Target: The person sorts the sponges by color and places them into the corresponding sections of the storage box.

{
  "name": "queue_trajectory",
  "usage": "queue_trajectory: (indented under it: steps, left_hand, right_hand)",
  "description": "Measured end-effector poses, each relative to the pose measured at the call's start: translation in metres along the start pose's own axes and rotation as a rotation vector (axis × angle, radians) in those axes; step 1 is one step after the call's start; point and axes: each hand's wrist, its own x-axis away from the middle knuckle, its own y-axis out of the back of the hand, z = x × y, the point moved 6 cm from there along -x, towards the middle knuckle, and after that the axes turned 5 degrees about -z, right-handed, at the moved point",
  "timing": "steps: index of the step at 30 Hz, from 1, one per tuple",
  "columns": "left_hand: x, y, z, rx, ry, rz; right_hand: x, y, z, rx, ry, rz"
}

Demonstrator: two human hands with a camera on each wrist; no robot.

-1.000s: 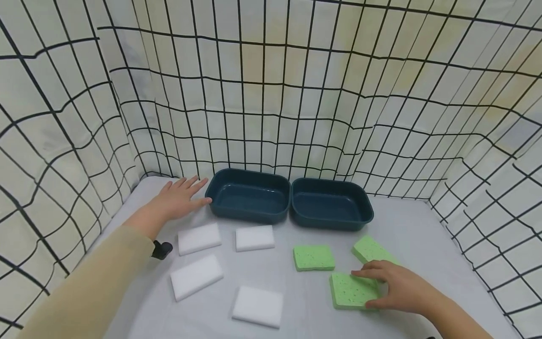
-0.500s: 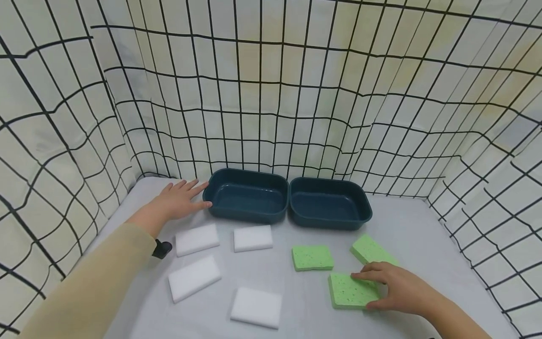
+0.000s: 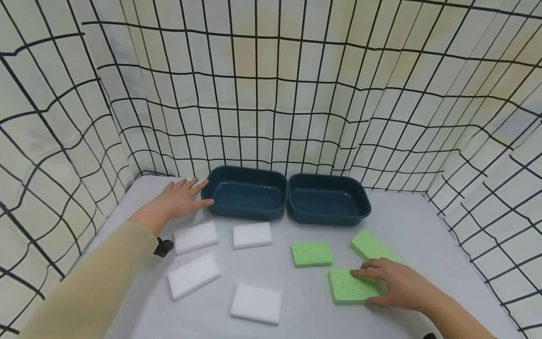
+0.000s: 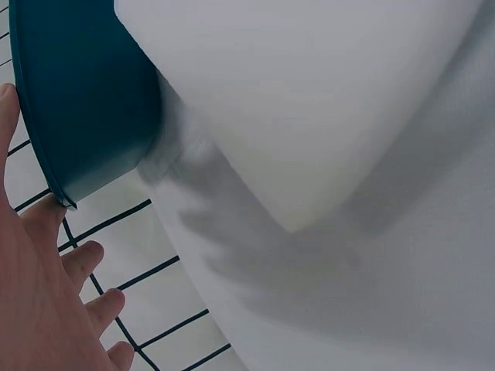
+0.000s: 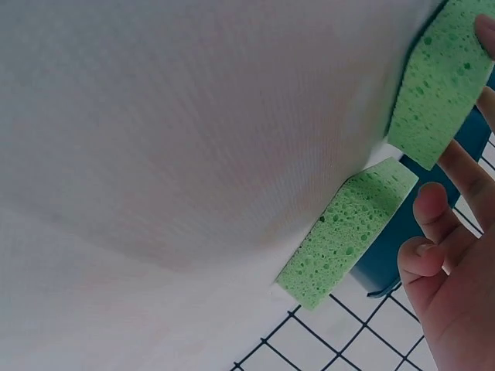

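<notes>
My left hand (image 3: 178, 200) has its fingers spread, with thumb and index fingertip at the left end of the left dark teal tray (image 3: 247, 210). In the left wrist view those two fingertips meet the rim of the tray (image 4: 85, 100), and the other fingers extend free. My right hand (image 3: 391, 285) holds the nearest green sponge (image 3: 345, 289) between thumb and fingers at opposite edges, low over the table. The thumb lies against this sponge (image 5: 437, 93) in the right wrist view. Just behind the hand lies a slanted green sponge (image 3: 370, 245); another green sponge (image 3: 312, 254) sits farther left.
Several white rectangular blocks, such as the nearest white block (image 3: 256, 303), lie on the left half of the white table (image 3: 296, 310). A second teal tray (image 3: 328, 218) stands against the first. Black wire grid (image 3: 271, 94) walls rise behind and at both sides.
The head view has shifted slightly. Both hands keep their places at the tray and the sponge.
</notes>
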Motion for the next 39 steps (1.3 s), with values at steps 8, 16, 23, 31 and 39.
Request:
queue_trajectory:
  steps: [8,16,23,31,39]
  left_hand:
    - [0.001,0.002,-0.004,0.029,0.024,0.013]
    - [0.0,0.001,-0.004,0.031,0.031,0.021]
    - [0.001,0.001,-0.004,0.046,0.043,0.02]
    - [0.003,-0.001,-0.003,0.055,0.045,0.025]
    - [0.003,-0.001,-0.004,0.073,0.052,0.034]
  right_hand:
    - [0.002,0.009,-0.002,0.024,0.005,-0.075]
    - [-0.001,0.023,-0.004,0.022,0.009,-0.126]
    - [-0.011,0.041,-0.003,0.025,0.004,-0.133]
    - [-0.036,0.048,-0.002,-0.018,-0.027,-0.117]
    - [-0.065,0.047,0.0,-0.043,0.003,-0.114]
